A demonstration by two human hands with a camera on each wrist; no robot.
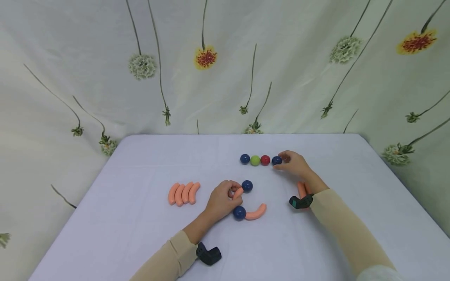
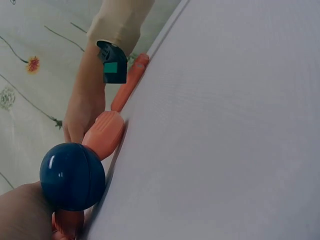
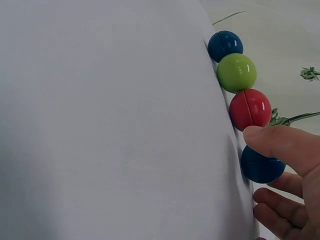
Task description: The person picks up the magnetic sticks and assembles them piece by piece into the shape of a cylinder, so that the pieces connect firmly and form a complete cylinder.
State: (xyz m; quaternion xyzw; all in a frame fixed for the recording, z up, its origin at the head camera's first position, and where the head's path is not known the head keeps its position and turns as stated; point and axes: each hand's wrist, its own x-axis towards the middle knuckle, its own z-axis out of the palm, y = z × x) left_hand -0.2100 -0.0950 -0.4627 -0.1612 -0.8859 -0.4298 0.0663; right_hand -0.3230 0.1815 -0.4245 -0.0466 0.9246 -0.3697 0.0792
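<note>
My left hand (image 1: pixel 223 199) pinches a curved orange piece (image 1: pixel 238 193) between thumb and fingers. That piece lies between a blue ball (image 1: pixel 247 186) above and a nearer blue ball (image 1: pixel 240 213) below. Another curved orange piece (image 1: pixel 256 212) extends right from the nearer ball, touching it. Farther back, my right hand (image 1: pixel 294 164) holds a blue ball (image 3: pixel 262 165) at the right end of a row, its thumb on the near side and fingers round the far side. Beside it in that row are a red ball (image 3: pixel 251 110), a green ball (image 3: pixel 236 73) and a third blue ball (image 3: pixel 225 46).
Several curved orange pieces (image 1: pixel 184 194) lie side by side left of my left hand. More orange pieces (image 1: pixel 301 189) lie partly hidden under my right wrist. A white cloth (image 1: pixel 116 218) covers the table, and a flower-patterned curtain (image 1: pixel 225 89) hangs behind its far edge.
</note>
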